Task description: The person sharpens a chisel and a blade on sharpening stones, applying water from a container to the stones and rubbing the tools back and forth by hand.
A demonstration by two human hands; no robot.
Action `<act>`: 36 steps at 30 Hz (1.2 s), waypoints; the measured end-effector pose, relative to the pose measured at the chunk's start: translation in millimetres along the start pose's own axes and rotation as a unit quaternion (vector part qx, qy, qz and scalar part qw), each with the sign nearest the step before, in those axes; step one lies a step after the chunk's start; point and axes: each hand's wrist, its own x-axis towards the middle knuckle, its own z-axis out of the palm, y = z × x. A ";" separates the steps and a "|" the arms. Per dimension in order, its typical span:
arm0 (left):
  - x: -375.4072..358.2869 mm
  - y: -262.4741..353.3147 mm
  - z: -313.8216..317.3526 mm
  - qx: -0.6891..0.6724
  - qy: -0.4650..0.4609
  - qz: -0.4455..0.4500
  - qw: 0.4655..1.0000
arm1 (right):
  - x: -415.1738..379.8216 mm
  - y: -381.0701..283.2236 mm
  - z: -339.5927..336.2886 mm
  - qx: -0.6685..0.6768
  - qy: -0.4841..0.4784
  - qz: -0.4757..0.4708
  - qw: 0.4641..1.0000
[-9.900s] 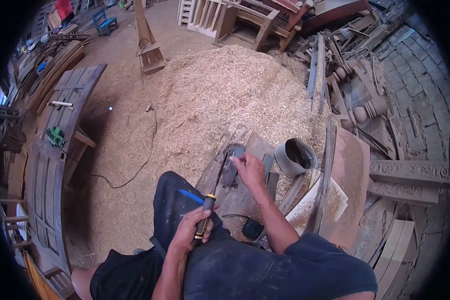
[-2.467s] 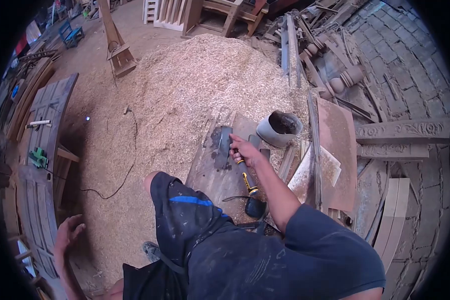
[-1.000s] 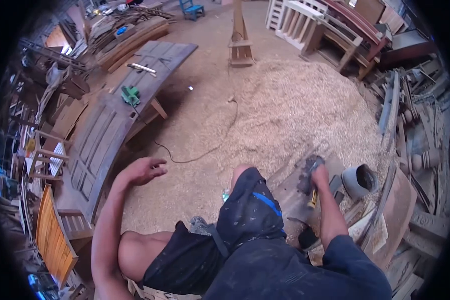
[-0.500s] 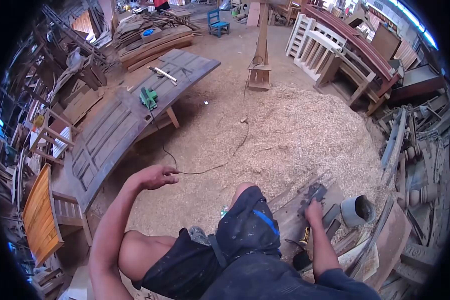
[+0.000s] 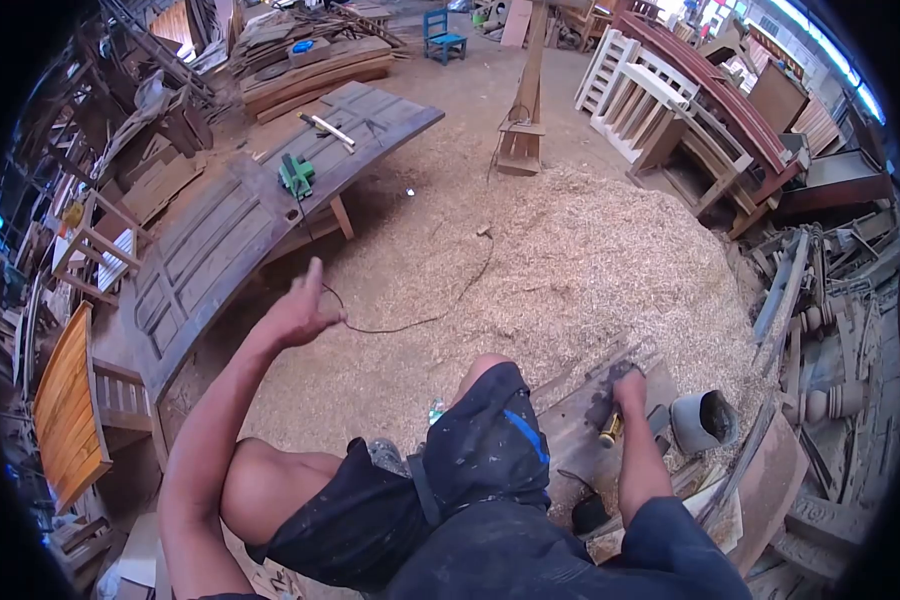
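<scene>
Dusty brown floor [image 5: 370,375], broad heap of pale wood shavings [image 5: 620,250] at centre and right. Panelled door [image 5: 205,250] lying flat on supports, left. Curved glossy orange-brown wooden panel [image 5: 70,415] near left edge. Plank stack [image 5: 320,78] and small blue chair [image 5: 446,41] toward back. Pale slatted frames [image 5: 660,85] beside reddish furniture [image 5: 710,75]. Turned posts [image 5: 832,402] among scrap, right. Bright bluish light strip [image 5: 821,38], upper right.

Near right, the wooden surface [image 5: 566,418] bears a dark block [image 5: 601,402], a grey bar [image 5: 658,418] and a black object [image 5: 590,513]; the floor [image 5: 305,405] beyond carries heaped shavings [image 5: 610,255].
</scene>
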 end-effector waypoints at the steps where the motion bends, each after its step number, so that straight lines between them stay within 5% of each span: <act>1: -3.7 3.8 -2.7 0.009 0.045 -0.035 0.998 | -11.1 -6.8 -0.7 -0.004 0.008 0.011 1.000; 6: -15.6 -6.2 -20.2 -0.025 0.223 -0.164 0.961 | -67.2 -17.8 10.0 -0.042 0.067 -0.032 0.996; 9: -20.6 -15.2 -20.3 -0.086 0.139 -0.204 0.965 | -16.3 -12.5 1.0 -0.067 -0.016 -0.050 0.996; 12: -33.7 -6.2 -27.2 -0.085 0.071 -0.203 0.973 | -10.0 -12.6 17.5 -0.040 0.025 -0.041 0.998; 13: -37.2 -7.9 -28.9 -0.079 0.069 -0.187 0.977 | -25.3 -13.7 21.7 -0.021 0.030 -0.039 0.999; 14: -37.5 -7.6 -25.9 -0.074 0.060 -0.166 0.981 | -16.0 -4.5 48.8 -0.020 0.148 -0.116 0.982; 16: -32.3 -23.6 -25.4 -0.083 0.060 -0.113 0.988 | -72.1 -15.6 8.7 0.064 0.053 -0.081 0.993; 18: -32.9 -21.0 -25.6 -0.181 0.048 0.003 0.982 | -72.7 -3.4 -7.9 0.090 0.078 -0.043 0.992; 20: -33.4 -17.1 -22.1 -0.206 0.028 -0.018 0.978 | -62.4 10.8 -25.4 0.075 0.170 -0.058 0.981; 21: -19.7 -47.3 -8.8 -0.156 0.033 -0.018 0.987 | -47.2 26.2 -27.9 0.056 0.167 -0.037 0.984; 30: -30.6 31.4 -15.0 -0.159 -0.247 -0.055 0.954 | -67.7 18.0 16.3 0.077 0.101 0.044 0.991; 32: -25.4 33.0 -13.4 -0.170 -0.251 -0.055 0.951 | -88.2 4.4 3.9 0.072 0.041 0.071 0.994; 36: -9.0 27.3 -13.3 -0.147 -0.249 -0.034 0.957 | -31.9 23.1 -2.3 0.098 0.074 0.041 0.992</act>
